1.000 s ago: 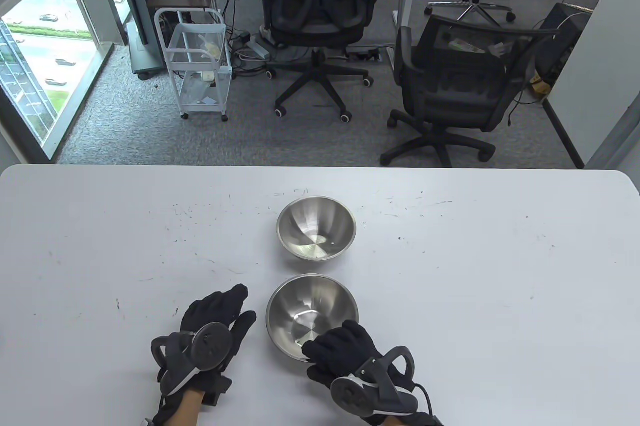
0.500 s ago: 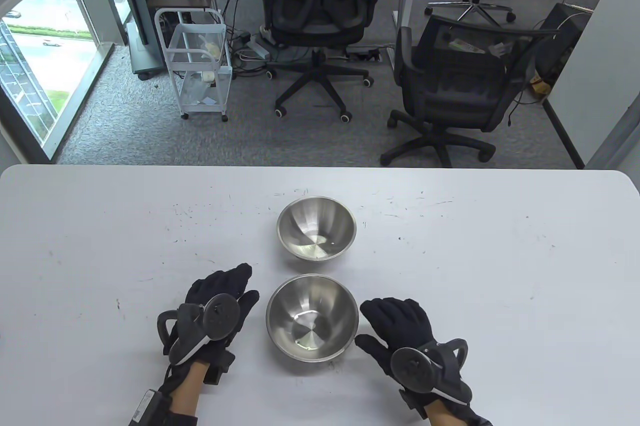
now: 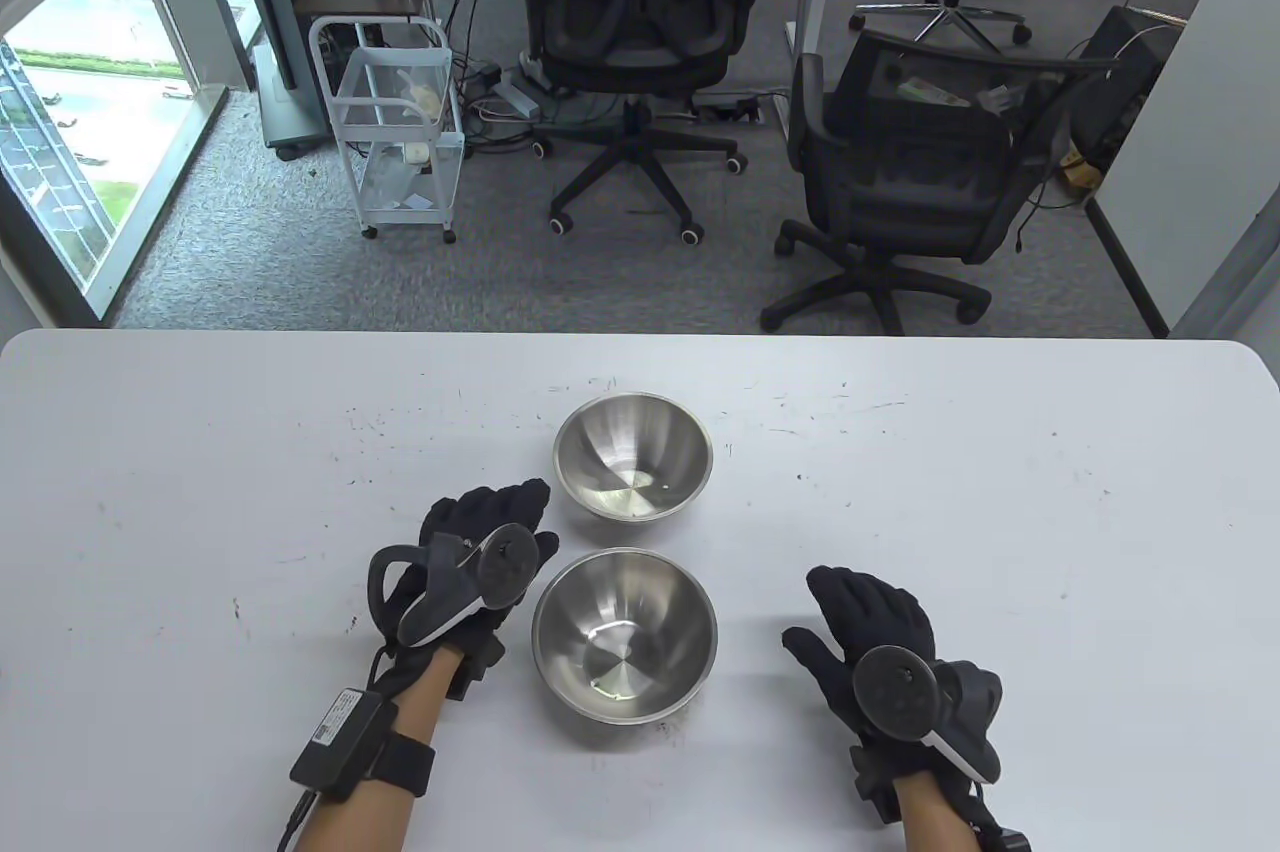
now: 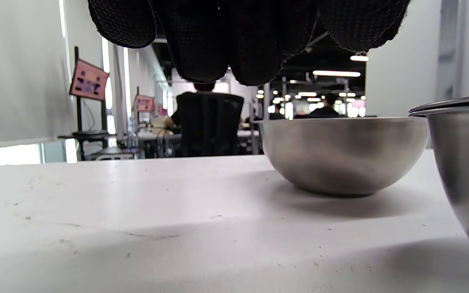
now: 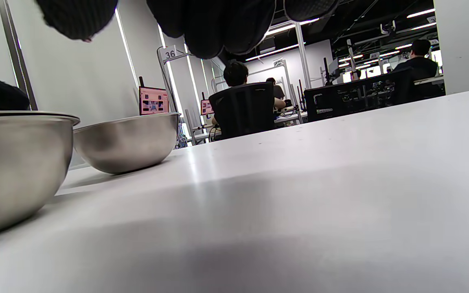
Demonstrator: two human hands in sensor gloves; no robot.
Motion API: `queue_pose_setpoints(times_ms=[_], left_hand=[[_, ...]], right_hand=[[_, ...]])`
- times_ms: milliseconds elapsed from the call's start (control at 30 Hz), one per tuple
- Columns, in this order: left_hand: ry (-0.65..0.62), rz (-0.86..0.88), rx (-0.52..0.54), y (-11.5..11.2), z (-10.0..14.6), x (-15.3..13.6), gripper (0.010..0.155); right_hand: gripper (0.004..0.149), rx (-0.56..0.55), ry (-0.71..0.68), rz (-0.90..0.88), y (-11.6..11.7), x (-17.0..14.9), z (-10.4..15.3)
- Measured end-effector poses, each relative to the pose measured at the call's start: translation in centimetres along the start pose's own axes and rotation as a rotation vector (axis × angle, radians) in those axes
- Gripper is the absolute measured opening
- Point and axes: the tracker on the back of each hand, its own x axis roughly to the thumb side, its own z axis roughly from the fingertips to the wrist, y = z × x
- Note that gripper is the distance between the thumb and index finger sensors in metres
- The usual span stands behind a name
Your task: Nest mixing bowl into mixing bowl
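Two steel mixing bowls stand upright on the white table (image 3: 200, 452), one behind the other. The far bowl (image 3: 633, 457) shows in the left wrist view (image 4: 342, 152) and the right wrist view (image 5: 126, 140). The near bowl (image 3: 624, 634) shows at the right edge of the left wrist view (image 4: 468, 171) and at the left of the right wrist view (image 5: 14, 162). My left hand (image 3: 488, 532) is open and empty, to the left of the gap between the bowls, touching neither. My right hand (image 3: 868, 627) is open and empty, to the right of the near bowl and apart from it.
The table's far edge (image 3: 640, 335) runs just behind the far bowl. Office chairs (image 3: 635, 42) and a white cart (image 3: 400, 127) stand on the floor beyond it.
My right hand has let go of the near bowl's rim and moved right, away from it. My left hand has moved forward and right, up beside the gap between the bowls.
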Motion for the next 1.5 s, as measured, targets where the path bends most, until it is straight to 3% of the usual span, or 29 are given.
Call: queue_pose_setpoints(times_ms=[333, 567, 800, 1100, 1300, 1500], left_hand=[[-0.134, -0.208, -0.043, -1.2, -4.4, 3.2, 0.057], [-0.18, -0.37, -0.016, -2.4, -5.4, 4.4, 0.042], [-0.201, -0.383, 0.024, -2.5, -5.5, 4.6, 0.037], [-0.19, -0.358, 0.134, -2.2, -5.3, 3.7, 0.041], [-0.136, -0.327, 0.198, -0.9, -5.1, 2.0, 0.041], [-0.14, -0.295, 0.263, 1.0, -3.1, 0.9, 0.041]], right_hand=[[0.067, 0.0, -0.011, -0.018, -0.1, -0.2, -0.2], [0.067, 0.004, -0.014, -0.036, -0.1, -0.4, -0.3], [0.066, 0.01, -0.01, -0.045, -0.1, -0.5, -0.3], [0.066, 0.012, -0.002, -0.046, -0.1, -0.6, -0.3], [0.066, 0.011, 0.002, -0.04, -0.1, -0.6, -0.3], [0.066, 0.005, 0.006, -0.042, -0.2, -0.7, -0.3]])
